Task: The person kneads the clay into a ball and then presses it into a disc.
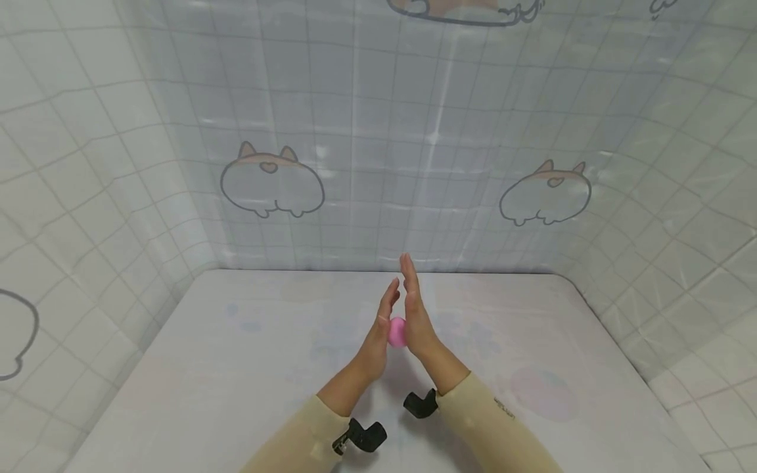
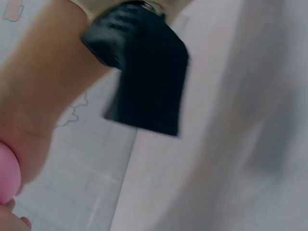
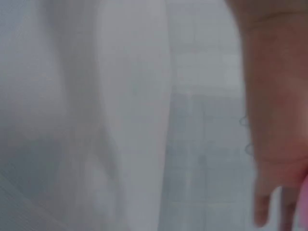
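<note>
Left hand (image 1: 376,341) and right hand (image 1: 418,323): fingers extended, palms sandwiching pink ball (image 1: 397,332). Opposing pressure likely supports it above desk (image 1: 236,374).

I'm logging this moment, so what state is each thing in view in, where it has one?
Pink ball: rounded, between the two palms
Left hand: fingers nearly straight, palm against the ball
Right hand: fingers nearly straight, palm against the ball
Sleeves: ending short of the hands
Gridded sheet: wrinkled in places

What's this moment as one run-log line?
left hand: palm against ball | right hand: palm against ball | ball: pink, between hands
</note>
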`<state>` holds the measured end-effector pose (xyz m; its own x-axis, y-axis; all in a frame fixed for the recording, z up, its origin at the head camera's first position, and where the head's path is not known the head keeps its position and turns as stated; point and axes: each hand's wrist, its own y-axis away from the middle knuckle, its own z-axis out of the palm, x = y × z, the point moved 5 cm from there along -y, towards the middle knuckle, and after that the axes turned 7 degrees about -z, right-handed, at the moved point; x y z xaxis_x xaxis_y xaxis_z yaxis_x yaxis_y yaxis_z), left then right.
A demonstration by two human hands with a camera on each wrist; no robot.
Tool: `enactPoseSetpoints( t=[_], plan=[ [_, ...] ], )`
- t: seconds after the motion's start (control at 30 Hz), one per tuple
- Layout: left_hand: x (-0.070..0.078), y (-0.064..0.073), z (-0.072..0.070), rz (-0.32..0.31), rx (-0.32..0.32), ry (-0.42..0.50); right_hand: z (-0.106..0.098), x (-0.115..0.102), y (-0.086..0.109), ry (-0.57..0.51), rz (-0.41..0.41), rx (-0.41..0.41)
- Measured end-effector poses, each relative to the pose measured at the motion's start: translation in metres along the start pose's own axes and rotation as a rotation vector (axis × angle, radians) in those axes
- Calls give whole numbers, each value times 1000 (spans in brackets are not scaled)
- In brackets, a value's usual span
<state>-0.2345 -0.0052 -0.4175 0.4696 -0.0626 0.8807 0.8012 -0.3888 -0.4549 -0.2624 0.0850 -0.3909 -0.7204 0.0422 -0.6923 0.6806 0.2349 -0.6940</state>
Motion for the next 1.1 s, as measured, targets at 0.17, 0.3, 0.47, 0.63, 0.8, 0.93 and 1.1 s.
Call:
enactPoseSetpoints(
  t=[0.17,0.3,0.47,0.63,0.8,0.93,1.1],
  plan=[
    [7,-2,-7,31,73,39,8,11,4,-10,80,-77],
    [11,-5,-15,61,140,33,16,16,10,3,89,-135],
    [14,-10,-26,96,217,-28,26,15,17,-26,52,-184],
    [14,-14,-35,94,255,-46,33,5,23,-60,5,-222],
    [12,-16,-37,95,244,-48,34,-10,25,-68,-56,-213],
    [2,-14,-34,68,211,-58,32,-19,25,-57,-104,-179],
    [-11,-8,-23,28,151,-126,25,-25,21,-21,-129,-116]
  ],
)
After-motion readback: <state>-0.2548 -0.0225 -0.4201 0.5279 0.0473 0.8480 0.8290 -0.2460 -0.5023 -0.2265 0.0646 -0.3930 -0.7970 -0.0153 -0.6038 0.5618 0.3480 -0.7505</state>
